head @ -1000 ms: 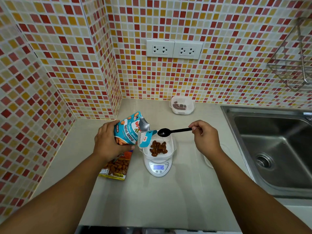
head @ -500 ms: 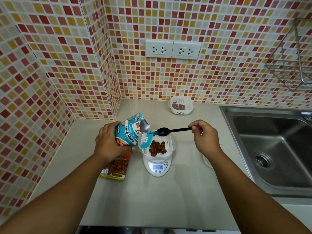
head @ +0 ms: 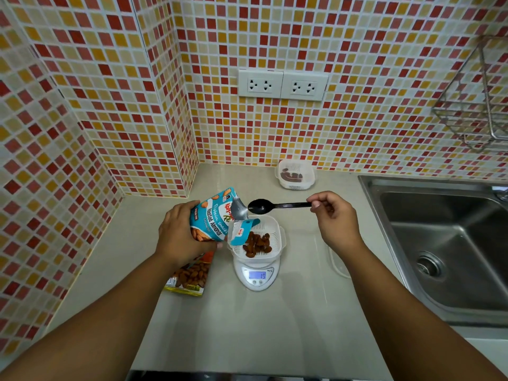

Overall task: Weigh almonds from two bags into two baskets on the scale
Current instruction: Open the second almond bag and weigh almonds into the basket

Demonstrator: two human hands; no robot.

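Observation:
My left hand (head: 178, 237) grips a teal bag of roasted almonds (head: 213, 218), tilted with its torn mouth over a white basket (head: 275, 235). That basket holds several almonds and sits on a small white scale (head: 257, 276) whose display reads 19. My right hand (head: 334, 218) pinches the handle of a black spoon (head: 264, 206); its empty bowl hovers at the bag's mouth, above the basket. A second almond bag (head: 191, 277), orange and yellow, lies flat on the counter under my left wrist. A second white basket (head: 295, 174) with dark contents stands by the back wall.
A steel sink (head: 439, 243) fills the right side of the counter. A wire rack (head: 478, 105) hangs on the tiled wall above it. Two wall sockets (head: 283, 85) sit over the back of the counter. Tiled walls close the left and rear.
The scale reading has risen from 15 to 19. The bag and the spoon have stayed almost where they were over the basket.

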